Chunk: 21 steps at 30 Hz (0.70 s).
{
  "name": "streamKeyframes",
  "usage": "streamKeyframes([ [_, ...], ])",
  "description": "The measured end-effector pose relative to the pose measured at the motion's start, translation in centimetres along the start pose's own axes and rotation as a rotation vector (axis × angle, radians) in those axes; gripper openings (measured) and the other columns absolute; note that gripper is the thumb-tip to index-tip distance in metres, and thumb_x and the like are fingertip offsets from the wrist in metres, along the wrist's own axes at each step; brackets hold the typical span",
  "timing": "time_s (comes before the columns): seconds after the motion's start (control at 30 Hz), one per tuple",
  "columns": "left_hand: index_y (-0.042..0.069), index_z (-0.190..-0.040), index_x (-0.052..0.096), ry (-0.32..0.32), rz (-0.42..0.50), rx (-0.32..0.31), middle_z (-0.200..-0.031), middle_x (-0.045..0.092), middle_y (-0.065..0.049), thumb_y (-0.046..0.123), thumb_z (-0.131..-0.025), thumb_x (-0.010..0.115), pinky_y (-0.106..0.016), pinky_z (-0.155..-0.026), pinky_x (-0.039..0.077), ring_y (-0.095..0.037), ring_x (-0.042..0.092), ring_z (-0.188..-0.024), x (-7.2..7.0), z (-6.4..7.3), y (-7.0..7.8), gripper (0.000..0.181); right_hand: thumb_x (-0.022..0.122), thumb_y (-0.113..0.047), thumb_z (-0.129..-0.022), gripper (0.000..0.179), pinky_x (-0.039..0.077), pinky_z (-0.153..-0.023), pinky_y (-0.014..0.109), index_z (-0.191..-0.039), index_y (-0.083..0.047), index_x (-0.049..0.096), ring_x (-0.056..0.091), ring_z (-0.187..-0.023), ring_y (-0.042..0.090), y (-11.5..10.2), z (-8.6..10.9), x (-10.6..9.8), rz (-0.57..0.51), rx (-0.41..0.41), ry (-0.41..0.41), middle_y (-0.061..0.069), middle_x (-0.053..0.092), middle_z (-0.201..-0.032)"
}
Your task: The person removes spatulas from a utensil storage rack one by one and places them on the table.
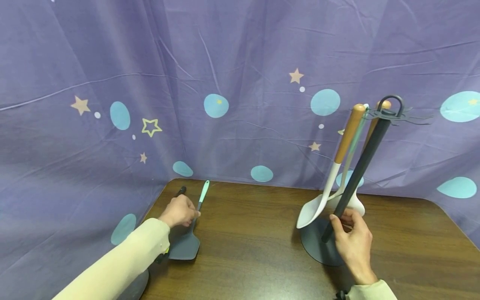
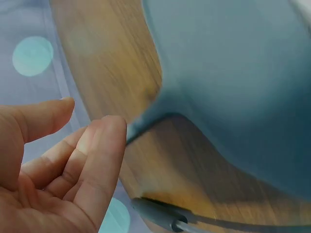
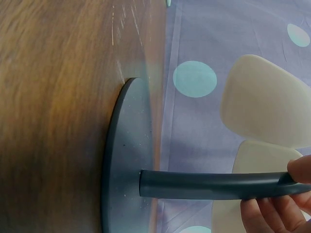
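My left hand (image 1: 181, 211) is over a grey spatula (image 1: 185, 246) with a mint handle, lying on the table at the left. In the left wrist view the thumb stands apart from the fingers, and the fingertips are at the spatula's neck (image 2: 146, 120); nothing is pinched. My right hand (image 1: 354, 237) grips the black pole of a utensil stand (image 1: 360, 171) low down, thumb on one side and fingers on the other. From its top hooks hang a white-headed turner with a wooden handle (image 1: 346, 133) and other pale utensils, partly hidden by the pole.
Beside the spatula lies a utensil with a dark handle (image 2: 158, 213) and metal shaft, mostly hidden in the head view. The stand's round base (image 1: 316, 250) sits on the wooden table (image 1: 247, 237). A purple patterned cloth (image 1: 240, 125) hangs behind and at the left.
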State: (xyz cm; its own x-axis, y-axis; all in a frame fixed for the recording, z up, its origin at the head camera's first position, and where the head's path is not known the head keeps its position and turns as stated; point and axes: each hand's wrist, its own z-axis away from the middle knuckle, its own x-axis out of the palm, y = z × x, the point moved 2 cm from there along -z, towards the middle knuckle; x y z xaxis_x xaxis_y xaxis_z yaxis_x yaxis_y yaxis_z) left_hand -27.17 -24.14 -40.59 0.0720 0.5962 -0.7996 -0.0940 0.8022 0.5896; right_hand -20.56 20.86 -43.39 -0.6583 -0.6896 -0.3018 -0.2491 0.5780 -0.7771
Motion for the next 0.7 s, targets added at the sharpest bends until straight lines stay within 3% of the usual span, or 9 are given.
streamKeyframes([
  [0.3, 0.001, -0.074, 0.071, -0.016, 0.014, 0.055, -0.061, 0.065, -0.008, 0.013, -0.08, 0.076, -0.027, -0.051, 0.054, -0.014, 0.062, -0.052, 0.6, 1.4, 2.1, 0.014, 0.073, -0.002, -0.081, 0.016, 0.048, -0.067, 0.006, -0.093, -0.002, 0.063, 0.055, -0.071, -0.012, 0.0, 0.0, 0.0, 0.0, 0.002, -0.001, 0.01, 0.068, -0.082],
  [0.5, 0.005, -0.072, 0.071, -0.024, 0.012, 0.107, -0.054, 0.062, -0.002, 0.013, -0.078, 0.077, -0.027, -0.048, 0.051, -0.013, 0.06, -0.049, 1.8, 2.3, 3.6, 0.012, 0.074, -0.002, -0.081, 0.017, 0.048, -0.067, 0.006, -0.094, -0.002, 0.063, 0.055, -0.071, -0.012, -0.1, 0.0, 0.0, 0.005, 0.005, -0.004, 0.01, 0.068, -0.082],
  [0.7, 0.007, -0.072, 0.07, -0.054, 0.025, 0.166, -0.054, 0.062, -0.004, 0.014, -0.079, 0.077, -0.027, -0.047, 0.048, -0.014, 0.059, -0.048, 2.8, 3.2, 5.2, 0.012, 0.073, -0.002, -0.081, 0.017, 0.048, -0.067, 0.006, -0.094, -0.002, 0.063, 0.055, -0.071, -0.012, -0.1, 0.1, 0.0, 0.006, 0.009, -0.005, 0.01, 0.068, -0.083],
])
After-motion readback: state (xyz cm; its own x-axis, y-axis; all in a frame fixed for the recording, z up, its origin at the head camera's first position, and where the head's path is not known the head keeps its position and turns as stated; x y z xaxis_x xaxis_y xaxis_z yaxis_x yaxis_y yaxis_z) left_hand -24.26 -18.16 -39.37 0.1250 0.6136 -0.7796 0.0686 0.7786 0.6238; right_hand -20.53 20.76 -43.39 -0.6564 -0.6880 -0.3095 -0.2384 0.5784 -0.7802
